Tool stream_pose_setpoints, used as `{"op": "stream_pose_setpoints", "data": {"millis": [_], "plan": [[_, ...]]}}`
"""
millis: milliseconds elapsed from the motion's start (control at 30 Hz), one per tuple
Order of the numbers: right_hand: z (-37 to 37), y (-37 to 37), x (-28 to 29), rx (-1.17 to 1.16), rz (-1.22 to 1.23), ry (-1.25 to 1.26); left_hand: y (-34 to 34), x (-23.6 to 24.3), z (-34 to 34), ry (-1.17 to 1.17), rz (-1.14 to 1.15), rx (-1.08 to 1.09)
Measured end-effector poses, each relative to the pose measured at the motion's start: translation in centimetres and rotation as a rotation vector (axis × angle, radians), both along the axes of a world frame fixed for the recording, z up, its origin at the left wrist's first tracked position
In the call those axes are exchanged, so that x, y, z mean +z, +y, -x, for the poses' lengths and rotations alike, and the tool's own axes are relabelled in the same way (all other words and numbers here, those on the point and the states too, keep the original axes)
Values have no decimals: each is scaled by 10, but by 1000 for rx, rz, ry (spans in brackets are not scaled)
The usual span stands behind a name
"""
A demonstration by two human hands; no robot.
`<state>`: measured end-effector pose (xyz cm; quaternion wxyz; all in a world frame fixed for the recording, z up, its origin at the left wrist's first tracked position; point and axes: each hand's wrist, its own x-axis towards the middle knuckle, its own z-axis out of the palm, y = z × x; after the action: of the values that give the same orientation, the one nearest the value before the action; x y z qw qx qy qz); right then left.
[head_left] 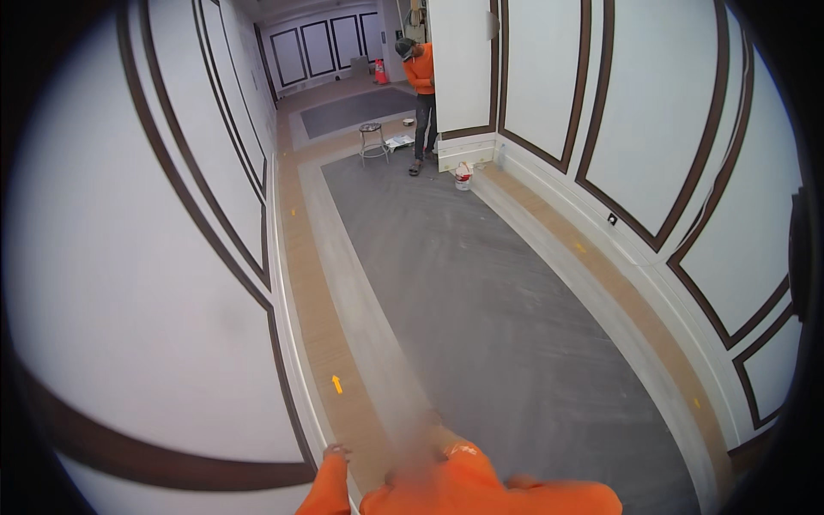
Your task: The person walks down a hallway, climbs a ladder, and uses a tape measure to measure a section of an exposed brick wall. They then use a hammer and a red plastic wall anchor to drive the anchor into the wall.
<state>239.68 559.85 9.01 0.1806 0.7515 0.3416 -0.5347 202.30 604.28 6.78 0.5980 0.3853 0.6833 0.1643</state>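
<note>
My left hand (336,451) extends past an orange sleeve at the lower edge, beside the skirting of the left wall (172,343). Its fingers look loosely apart, and I see nothing in them. Under it runs a tan floor strip (360,438). To its right, another orange sleeve (468,468) with a white mark ends in a blurred skin-toned patch, probably my right hand (443,435). A smear covers that spot, so its fingers and anything in them cannot be made out. It shows over the edge of the dark grey floor (515,343).
A person in an orange top (421,69) stands at a white partition (463,69) ahead. Nearby are a round metal stool (371,129), a red-and-white bucket (463,176) and a low white item (399,142). Farther back stands an orange cone (380,73). Panelled walls line both sides.
</note>
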Motion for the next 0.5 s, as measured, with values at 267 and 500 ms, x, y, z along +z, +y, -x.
{"op": "stream_pose_setpoints", "data": {"millis": [267, 500], "plan": [[-222, 582, 6, -534, -767, 34, 122, 4, -72, 151, -21, -153], [-291, 892, 86, -527, -1165, 169, 299, -9, -148, 181, 182, -166]]}}
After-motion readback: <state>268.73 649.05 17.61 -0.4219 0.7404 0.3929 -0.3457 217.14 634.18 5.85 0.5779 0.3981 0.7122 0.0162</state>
